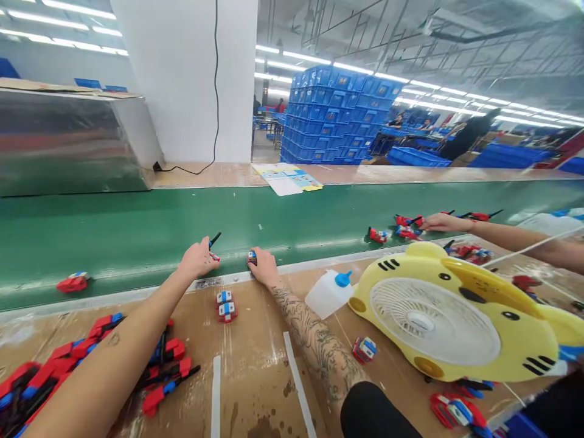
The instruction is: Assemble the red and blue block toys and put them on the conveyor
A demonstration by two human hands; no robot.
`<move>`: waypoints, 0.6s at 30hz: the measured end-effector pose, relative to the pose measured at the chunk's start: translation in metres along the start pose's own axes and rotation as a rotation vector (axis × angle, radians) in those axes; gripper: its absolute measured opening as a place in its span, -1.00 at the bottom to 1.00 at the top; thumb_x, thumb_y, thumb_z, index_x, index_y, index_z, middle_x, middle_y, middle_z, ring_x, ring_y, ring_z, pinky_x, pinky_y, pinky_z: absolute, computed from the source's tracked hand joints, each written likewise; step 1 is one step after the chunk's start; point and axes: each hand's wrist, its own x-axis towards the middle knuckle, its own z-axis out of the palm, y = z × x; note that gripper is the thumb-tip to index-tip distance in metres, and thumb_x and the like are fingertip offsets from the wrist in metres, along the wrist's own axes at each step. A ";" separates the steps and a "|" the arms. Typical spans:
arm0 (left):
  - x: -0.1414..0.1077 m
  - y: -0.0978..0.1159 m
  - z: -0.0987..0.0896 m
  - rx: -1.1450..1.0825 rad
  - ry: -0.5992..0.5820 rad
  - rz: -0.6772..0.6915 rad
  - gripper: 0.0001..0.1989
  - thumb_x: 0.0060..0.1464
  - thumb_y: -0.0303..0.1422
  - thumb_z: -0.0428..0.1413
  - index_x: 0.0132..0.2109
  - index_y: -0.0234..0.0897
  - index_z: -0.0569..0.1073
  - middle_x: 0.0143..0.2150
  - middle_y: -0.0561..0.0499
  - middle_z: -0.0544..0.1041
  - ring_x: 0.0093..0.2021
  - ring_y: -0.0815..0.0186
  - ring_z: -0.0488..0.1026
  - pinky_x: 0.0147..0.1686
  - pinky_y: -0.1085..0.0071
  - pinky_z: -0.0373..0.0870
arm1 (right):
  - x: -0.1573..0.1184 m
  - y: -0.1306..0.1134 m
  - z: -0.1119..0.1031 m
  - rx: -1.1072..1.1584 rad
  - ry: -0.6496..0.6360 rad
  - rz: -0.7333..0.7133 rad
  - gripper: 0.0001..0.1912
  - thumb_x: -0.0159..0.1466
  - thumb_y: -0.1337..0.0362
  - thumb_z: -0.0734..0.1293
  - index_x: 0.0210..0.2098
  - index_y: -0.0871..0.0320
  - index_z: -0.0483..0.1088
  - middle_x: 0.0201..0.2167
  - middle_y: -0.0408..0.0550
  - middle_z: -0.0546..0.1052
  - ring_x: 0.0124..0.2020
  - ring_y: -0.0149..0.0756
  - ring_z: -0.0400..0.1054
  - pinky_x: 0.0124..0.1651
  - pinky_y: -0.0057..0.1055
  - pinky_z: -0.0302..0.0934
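My left hand [198, 261] is closed on a small red and blue toy part with a black rod [215, 239], at the near edge of the green conveyor belt [292, 222]. Most of that part is hidden by the fingers. To its right, my right hand [265, 267] grips a small white, blue and red toy block [251, 258] over the same edge. Just below the hands, two similar toy blocks [225, 306] sit together on the brown worktop [255, 365]. A pile of red, blue and black toy parts [59, 371] lies partly behind my left forearm.
A yellow animal-shaped fan [433, 310] and a white bottle with a blue cap [329, 293] stand on the right. Another person's hand [442, 222] touches toy parts [408, 226] on the belt. One red toy [73, 282] lies on the belt's left. Blue crates [337, 115] are stacked behind.
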 end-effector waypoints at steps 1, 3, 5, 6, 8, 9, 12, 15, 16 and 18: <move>0.011 -0.002 0.003 0.028 -0.039 -0.007 -0.36 -0.20 -0.32 0.26 0.09 -0.33 0.34 -0.14 -0.20 0.59 -0.11 0.00 0.55 -0.18 0.30 0.42 | -0.001 0.003 0.001 0.027 0.002 0.013 -0.66 0.04 0.46 0.43 -0.17 0.18 0.45 -0.14 0.10 0.54 0.04 0.05 0.33 0.19 -0.01 0.09; 0.029 -0.006 0.012 0.080 -0.104 -0.037 -0.42 -0.24 -0.34 0.27 0.01 -0.32 0.37 -0.21 -0.21 0.60 -0.16 -0.03 0.57 -0.22 0.29 0.43 | -0.013 0.007 0.001 0.112 0.019 0.033 -0.70 0.07 0.38 0.44 -0.19 0.14 0.43 -0.18 0.01 0.53 -0.05 -0.04 0.36 0.13 -0.08 0.16; 0.042 -0.010 0.021 0.112 -0.146 -0.064 -0.43 -0.26 -0.33 0.28 -0.02 -0.33 0.38 -0.20 -0.24 0.60 -0.16 -0.06 0.57 -0.24 0.27 0.44 | -0.037 0.007 -0.003 0.232 0.026 0.058 -0.67 0.11 0.26 0.43 -0.12 0.12 0.40 -0.21 -0.04 0.52 -0.16 -0.14 0.38 -0.01 -0.20 0.27; 0.045 -0.012 0.025 0.121 -0.159 -0.068 -0.42 -0.27 -0.32 0.29 -0.02 -0.34 0.38 -0.18 -0.27 0.59 -0.15 -0.07 0.57 -0.25 0.26 0.44 | -0.052 0.006 -0.007 0.298 0.023 0.075 -0.64 0.13 0.20 0.41 -0.09 0.13 0.39 -0.23 -0.05 0.51 -0.24 -0.18 0.39 -0.11 -0.25 0.30; 0.048 -0.012 0.029 0.128 -0.168 -0.060 -0.39 -0.26 -0.29 0.30 0.00 -0.36 0.37 -0.14 -0.31 0.58 -0.13 -0.10 0.56 -0.24 0.24 0.45 | -0.088 0.003 -0.015 0.408 0.015 0.106 -0.55 0.15 0.09 0.39 -0.03 0.15 0.37 -0.28 -0.06 0.52 -0.35 -0.23 0.38 -0.28 -0.33 0.31; 0.046 -0.010 0.029 0.127 -0.164 -0.051 -0.36 -0.24 -0.27 0.30 0.03 -0.38 0.35 -0.13 -0.32 0.58 -0.11 -0.10 0.56 -0.23 0.23 0.45 | -0.107 0.001 -0.020 0.468 0.020 0.124 -0.52 0.15 0.06 0.39 -0.01 0.15 0.37 -0.30 -0.05 0.52 -0.38 -0.25 0.38 -0.34 -0.36 0.30; 0.030 -0.001 0.024 0.121 -0.125 -0.012 -0.22 -0.12 -0.18 0.27 0.20 -0.45 0.24 -0.04 -0.37 0.55 -0.04 -0.10 0.54 -0.16 0.22 0.45 | -0.157 -0.005 -0.035 0.853 0.018 0.271 -0.48 0.14 0.02 0.43 0.01 0.15 0.40 -0.27 -0.02 0.54 -0.37 -0.28 0.40 -0.36 -0.41 0.27; 0.001 0.007 0.011 0.134 -0.056 0.034 -0.12 0.00 -0.10 0.21 0.31 -0.52 0.09 0.10 -0.43 0.45 0.12 -0.07 0.45 -0.01 0.23 0.41 | -0.196 -0.010 -0.053 1.340 -0.080 0.485 -0.51 0.12 0.02 0.49 -0.04 0.12 0.48 -0.22 0.01 0.58 -0.30 -0.28 0.44 -0.34 -0.44 0.28; -0.011 0.007 0.004 0.146 -0.032 0.051 -0.14 0.04 -0.10 0.18 0.33 -0.52 0.09 0.15 -0.43 0.41 0.17 -0.06 0.40 0.05 0.24 0.38 | -0.206 -0.011 -0.059 1.419 -0.111 0.520 -0.53 0.12 0.03 0.50 -0.05 0.10 0.50 -0.21 0.00 0.59 -0.28 -0.28 0.45 -0.32 -0.44 0.30; -0.041 -0.001 -0.012 0.181 0.007 0.100 -0.26 0.12 -0.12 0.11 0.32 -0.44 0.14 0.22 -0.35 0.36 0.25 0.02 0.32 0.15 0.27 0.29 | -0.224 -0.010 -0.070 1.484 -0.137 0.527 -0.57 0.13 0.08 0.51 -0.04 0.05 0.52 -0.17 -0.03 0.60 -0.22 -0.26 0.47 -0.25 -0.40 0.34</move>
